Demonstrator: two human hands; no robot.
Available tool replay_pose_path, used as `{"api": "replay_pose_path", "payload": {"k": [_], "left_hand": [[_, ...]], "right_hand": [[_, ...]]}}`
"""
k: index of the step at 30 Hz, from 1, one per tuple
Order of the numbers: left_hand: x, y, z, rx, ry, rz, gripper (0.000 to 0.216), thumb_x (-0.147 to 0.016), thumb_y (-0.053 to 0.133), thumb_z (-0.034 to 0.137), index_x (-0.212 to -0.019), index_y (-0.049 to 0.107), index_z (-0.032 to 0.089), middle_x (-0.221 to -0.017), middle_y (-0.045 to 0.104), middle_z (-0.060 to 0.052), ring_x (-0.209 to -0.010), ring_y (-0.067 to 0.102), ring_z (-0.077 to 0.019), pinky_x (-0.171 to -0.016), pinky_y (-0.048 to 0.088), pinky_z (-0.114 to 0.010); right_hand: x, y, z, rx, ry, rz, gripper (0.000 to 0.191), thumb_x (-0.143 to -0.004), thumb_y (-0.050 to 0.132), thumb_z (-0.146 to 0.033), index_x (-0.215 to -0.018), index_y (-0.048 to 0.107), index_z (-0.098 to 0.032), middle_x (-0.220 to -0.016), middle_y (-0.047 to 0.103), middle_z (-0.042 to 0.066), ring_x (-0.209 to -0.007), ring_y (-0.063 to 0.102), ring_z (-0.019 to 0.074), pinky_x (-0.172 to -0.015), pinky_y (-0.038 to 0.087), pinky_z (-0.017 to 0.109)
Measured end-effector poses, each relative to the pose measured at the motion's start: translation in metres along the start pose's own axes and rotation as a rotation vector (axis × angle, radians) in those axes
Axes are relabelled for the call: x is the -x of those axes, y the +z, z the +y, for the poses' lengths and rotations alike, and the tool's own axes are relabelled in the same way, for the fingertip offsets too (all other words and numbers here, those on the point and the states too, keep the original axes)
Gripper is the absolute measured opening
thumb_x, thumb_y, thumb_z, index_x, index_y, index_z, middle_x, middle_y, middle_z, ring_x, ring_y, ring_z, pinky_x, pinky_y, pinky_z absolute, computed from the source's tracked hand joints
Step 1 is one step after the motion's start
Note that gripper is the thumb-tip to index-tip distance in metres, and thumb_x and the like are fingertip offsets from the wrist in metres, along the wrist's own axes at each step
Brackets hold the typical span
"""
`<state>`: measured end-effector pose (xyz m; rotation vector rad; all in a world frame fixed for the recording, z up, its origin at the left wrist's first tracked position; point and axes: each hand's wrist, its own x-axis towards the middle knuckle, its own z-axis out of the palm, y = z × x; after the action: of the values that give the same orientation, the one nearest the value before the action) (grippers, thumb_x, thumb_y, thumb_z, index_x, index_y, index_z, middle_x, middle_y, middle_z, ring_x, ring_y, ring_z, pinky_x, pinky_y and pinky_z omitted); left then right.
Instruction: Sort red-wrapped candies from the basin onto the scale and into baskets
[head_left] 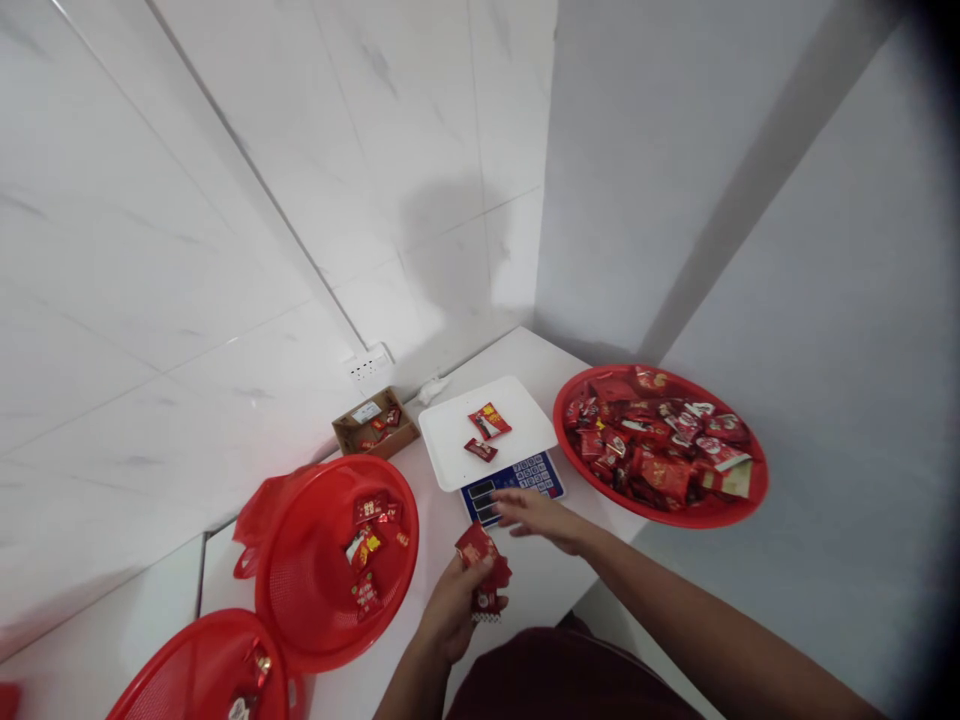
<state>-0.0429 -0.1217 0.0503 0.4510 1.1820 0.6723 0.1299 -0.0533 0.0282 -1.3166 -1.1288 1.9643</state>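
Several small red candy packets [480,560] are gripped in my left hand [452,607], low over the white table. My right hand [536,517] reaches across the front of the scale, its fingers stretched out and holding nothing. Beneath those fingers lies the blue keypad and display panel of the digital scale [551,484], partly covered by them. On the scale's white tray [450,455] rest two red packets, a larger one [490,421] and a smaller dark red one [481,450].
A red basket [757,490] heaped with red packets stands at the right. To the left, a red basket [300,570] and another red basket [187,660] each hold a few packets. Behind are a small cardboard box [356,440] with packets and a wall socket [369,368].
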Motion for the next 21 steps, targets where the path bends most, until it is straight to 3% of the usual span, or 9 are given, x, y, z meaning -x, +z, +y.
{"api": "replay_pose_path", "payload": {"k": [3,7,10,14,17,21], "left_hand": [[0.000,-0.001,-0.006,-0.249,0.003,-0.110,0.042,-0.065,0.068,0.036,-0.100,0.053,0.019,-0.079,0.063,-0.002,-0.065,0.058,-0.0124,-0.054,0.043,-0.024],[-0.005,0.000,-0.012,-0.454,-0.036,-0.106,0.037,-0.066,0.065,0.037,-0.093,0.049,0.019,-0.065,0.057,0.004,-0.045,0.049,-0.0073,-0.045,0.035,-0.020],[-0.010,-0.002,-0.015,-0.464,-0.029,-0.084,0.034,-0.068,0.061,0.041,-0.091,0.050,0.019,-0.064,0.058,0.004,-0.046,0.050,-0.0076,-0.045,0.032,-0.020],[-0.013,-0.005,-0.013,-0.342,0.040,-0.044,0.032,-0.067,0.062,0.042,-0.085,0.055,0.018,-0.073,0.062,-0.001,-0.052,0.050,-0.0080,-0.049,0.034,-0.021],[-0.013,-0.006,-0.012,-0.304,0.089,0.016,0.029,-0.067,0.062,0.043,-0.080,0.056,0.017,-0.071,0.061,-0.001,-0.052,0.047,-0.0072,-0.050,0.033,-0.021],[-0.013,-0.006,-0.012,-0.305,0.070,0.018,0.034,-0.065,0.063,0.048,-0.076,0.055,0.017,-0.069,0.060,-0.001,-0.054,0.049,-0.0083,-0.051,0.034,-0.021]], "right_hand": [[0.014,0.017,0.013,0.207,-0.094,-0.177,0.037,-0.073,0.059,-0.034,-0.106,0.059,-0.016,-0.099,0.065,0.007,-0.087,0.059,0.0182,-0.076,0.047,0.032],[0.020,0.022,0.017,0.396,-0.135,-0.102,0.013,-0.064,0.060,-0.021,-0.075,0.063,-0.015,-0.068,0.064,0.001,-0.065,0.057,0.0145,-0.063,0.044,0.027],[0.020,0.018,0.019,0.230,-0.090,-0.014,0.012,-0.062,0.061,-0.023,-0.071,0.058,-0.015,-0.062,0.060,-0.001,-0.057,0.053,0.0122,-0.055,0.042,0.025],[0.025,0.014,0.022,-0.045,-0.057,0.145,0.025,-0.063,0.065,-0.035,-0.076,0.054,-0.016,-0.069,0.060,-0.001,-0.061,0.054,0.0115,-0.057,0.042,0.025],[0.031,0.012,0.024,-0.125,0.024,0.100,0.033,-0.063,0.066,-0.041,-0.083,0.056,-0.016,-0.075,0.063,0.001,-0.063,0.056,0.0103,-0.059,0.041,0.024],[0.036,0.008,0.029,-0.037,0.066,0.028,0.031,-0.067,0.062,-0.042,-0.082,0.057,-0.015,-0.068,0.062,0.000,-0.052,0.052,0.0081,-0.048,0.036,0.020]]}}
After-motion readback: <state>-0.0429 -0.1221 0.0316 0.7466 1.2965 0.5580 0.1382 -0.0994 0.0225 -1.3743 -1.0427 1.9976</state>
